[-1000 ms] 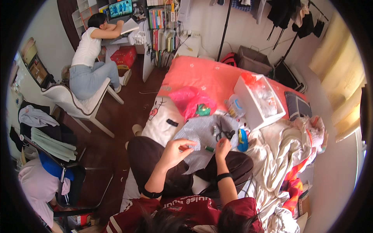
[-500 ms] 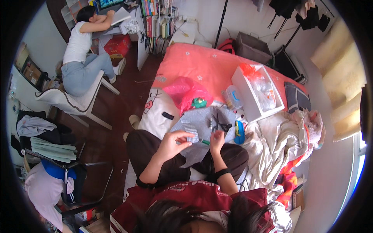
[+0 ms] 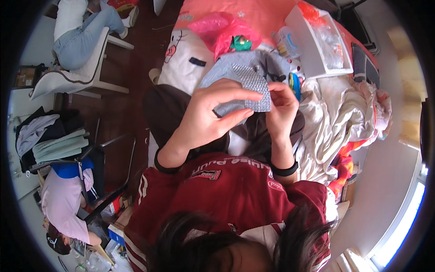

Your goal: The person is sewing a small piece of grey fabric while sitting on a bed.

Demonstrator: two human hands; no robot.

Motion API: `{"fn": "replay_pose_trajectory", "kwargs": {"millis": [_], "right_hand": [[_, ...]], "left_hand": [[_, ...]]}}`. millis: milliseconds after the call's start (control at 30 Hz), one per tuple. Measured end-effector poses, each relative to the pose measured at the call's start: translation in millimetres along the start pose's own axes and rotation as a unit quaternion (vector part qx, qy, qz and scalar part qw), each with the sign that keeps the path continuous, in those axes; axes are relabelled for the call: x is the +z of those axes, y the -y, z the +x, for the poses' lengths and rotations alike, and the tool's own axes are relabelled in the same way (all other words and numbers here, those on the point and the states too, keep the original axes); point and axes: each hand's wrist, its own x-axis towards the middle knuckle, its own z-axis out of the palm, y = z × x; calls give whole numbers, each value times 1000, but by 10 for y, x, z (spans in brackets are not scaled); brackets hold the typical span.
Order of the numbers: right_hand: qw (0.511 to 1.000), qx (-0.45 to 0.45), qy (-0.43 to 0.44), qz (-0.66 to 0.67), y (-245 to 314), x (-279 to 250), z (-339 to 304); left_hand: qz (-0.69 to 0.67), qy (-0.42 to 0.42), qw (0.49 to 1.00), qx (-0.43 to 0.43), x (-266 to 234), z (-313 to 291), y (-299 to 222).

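A grey checked cloth (image 3: 258,81) is raised in front of my chest, with more of it spread over my lap and the bed. My left hand (image 3: 210,109) grips the cloth near its corner, thumb below and fingers on top. At the cloth's right edge, my right hand (image 3: 282,108) is closed in a pinch. Whatever its fingertips hold is too small or hidden to make out. Just beyond the cloth lie black-handled scissors (image 3: 274,72), partly covered. A blue and yellow case (image 3: 294,85) sits to the right, behind my right hand.
A pink plastic bag (image 3: 222,29) lies ahead beside a white cartoon pillow (image 3: 181,56). A white box (image 3: 312,50) of plastic bags and a clear container (image 3: 287,41) stand ahead right. Rumpled cream bedding (image 3: 331,118) covers the right side. Two other people sit at left.
Both hands have come up closer to my chest, lifting the cloth with them. My right hand has moved from apart to the cloth's edge. The view has tilted down toward my body.
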Motion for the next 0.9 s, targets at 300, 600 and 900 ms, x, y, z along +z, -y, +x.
{"fn": "replay_pose_trajectory", "kwargs": {"millis": [300, 600, 900], "right_hand": [[1000, 3, 21, 2, 191, 65, -222], [997, 4, 28, -78, 288, 24, -347], [993, -28, 51, -106, 362, 2, -476]], "left_hand": [[-26, -14, 999, -41, 104, -188, -121], [1, 9, 1000, -18, 143, -215, -214], [-10, 4, 999, -31, 219, -230, -193]]}}
